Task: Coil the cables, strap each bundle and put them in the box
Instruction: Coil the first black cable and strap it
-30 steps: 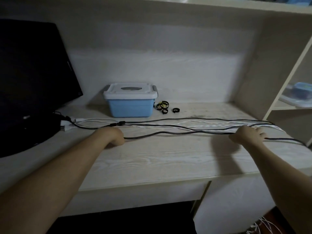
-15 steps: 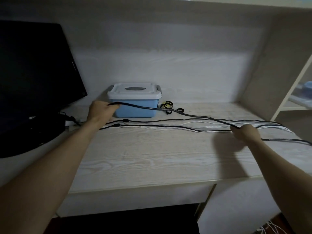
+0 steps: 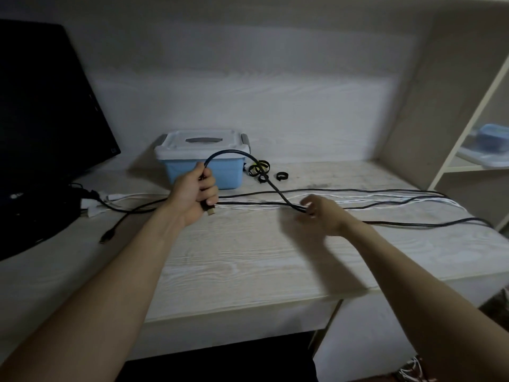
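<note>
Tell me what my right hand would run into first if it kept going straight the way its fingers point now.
Most likely the left hand. The right hand, blurred, points leftward low along the desk, pinching the black cable that loops up into the left fist. Depth is unclear, so it might pass just in front.

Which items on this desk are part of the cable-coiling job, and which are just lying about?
Job: black cable gripped by left hand and right hand; white cables; straps; lidded blue box.
Lying about: monitor; shelf container.
</note>
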The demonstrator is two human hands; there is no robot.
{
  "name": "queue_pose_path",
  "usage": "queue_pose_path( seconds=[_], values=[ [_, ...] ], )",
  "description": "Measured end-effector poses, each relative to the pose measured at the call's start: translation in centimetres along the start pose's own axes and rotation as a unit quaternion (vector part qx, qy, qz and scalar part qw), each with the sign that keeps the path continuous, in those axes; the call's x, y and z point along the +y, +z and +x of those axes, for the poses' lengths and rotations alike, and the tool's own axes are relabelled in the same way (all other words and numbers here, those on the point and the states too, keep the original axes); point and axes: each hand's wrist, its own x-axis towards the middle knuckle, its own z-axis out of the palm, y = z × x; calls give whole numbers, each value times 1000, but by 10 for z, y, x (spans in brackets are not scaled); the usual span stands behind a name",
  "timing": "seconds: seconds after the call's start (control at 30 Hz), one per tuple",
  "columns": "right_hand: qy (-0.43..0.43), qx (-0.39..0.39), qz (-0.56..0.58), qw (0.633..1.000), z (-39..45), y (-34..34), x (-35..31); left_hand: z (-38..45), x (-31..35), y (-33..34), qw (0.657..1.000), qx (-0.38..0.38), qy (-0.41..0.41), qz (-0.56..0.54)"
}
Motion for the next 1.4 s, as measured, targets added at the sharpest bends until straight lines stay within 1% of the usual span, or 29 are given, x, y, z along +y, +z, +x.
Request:
queue_pose_path(
  seconds=[0.03,0.07,0.1,0.13,0.2,0.27,0.33,0.37,0.4,0.43,0.47,0.5,0.53,0.57,0.6,0.63,0.7,0.77,0.83,0.87,0.93,1.03,1.1,1.17,1.2,1.23,1.3,1.33,1.4],
  values=[
    [-32,-13,58,998,-1,6,-9,0,-2,2,1000,-11,-3,-20],
    [-62,-16,91,994,1,12,-17,1,-3,2,999,-26,-12,-38],
    [-94,2,92,991,2,19,-25,1,-4,1,998,-44,-22,-50],
    [-118,40,62,990,5,27,-33,1,-5,0,996,-61,-32,-53],
    [-154,139,4,978,11,39,-50,2,-7,-3,994,-86,-49,-44],
    [-171,247,28,954,16,47,-64,2,-8,-6,993,-93,-57,-50],
    [-176,390,81,900,25,48,-72,4,-8,-11,992,-84,-58,-74],
    [-176,443,93,874,27,45,-75,6,-8,-15,991,-81,-60,-92],
    [-180,461,91,864,31,41,-75,8,-8,-20,988,-86,-65,-110],
    [-185,437,83,876,34,35,-72,11,-8,-25,984,-97,-69,-129],
    [-186,370,82,907,37,29,-68,12,-10,-29,981,-108,-71,-144],
    [-180,258,93,945,38,23,-66,15,-12,-32,978,-111,-67,-161],
    [-159,123,123,972,37,19,-65,18,-14,-34,976,-105,-64,-178],
    [-133,17,154,979,34,17,-64,20,-17,-34,975,-90,-58,-196],
    [-115,-37,161,980,32,18,-60,22,-18,-35,973,-73,-50,-214],
    [-115,-36,150,981,31,19,-56,25,-19,-35,972,-53,-40,-227],
    [-147,55,82,984,30,19,-41,32,-18,-36,967,-5,-20,-252],
    [-143,125,42,981,28,14,-23,39,-15,-39,961,34,-2,-273],
    [-128,155,40,979,27,8,-15,47,-14,-39,963,63,16,-263],
    [-132,157,20,979,26,7,-15,52,-14,-37,965,71,22,-251],
    [-158,133,-58,977,25,10,-23,58,-19,-30,969,70,22,-238],
    [-197,31,-181,963,26,23,-49,64,-33,-24,967,63,4,-245],
    [-230,-46,-214,948,24,36,-69,64,-40,-23,969,63,-2,-239],
    [-275,-101,-211,933,21,50,-91,60,-40,-21,974,53,1,-222],
    [-294,-118,-194,929,20,55,-100,57,-39,-19,981,45,4,-187],
    [-314,-127,-171,925,24,57,-109,57,-39,-20,991,40,9,-125],
    [-340,-120,-116,925,32,51,-120,55,-39,-25,999,25,4,47],
    [-338,-126,-86,929,37,46,-123,52,-39,-28,992,11,-2,129],
    [-344,-133,-18,929,46,38,-123,49,-38,-35,970,-27,-25,240]
  ],
)
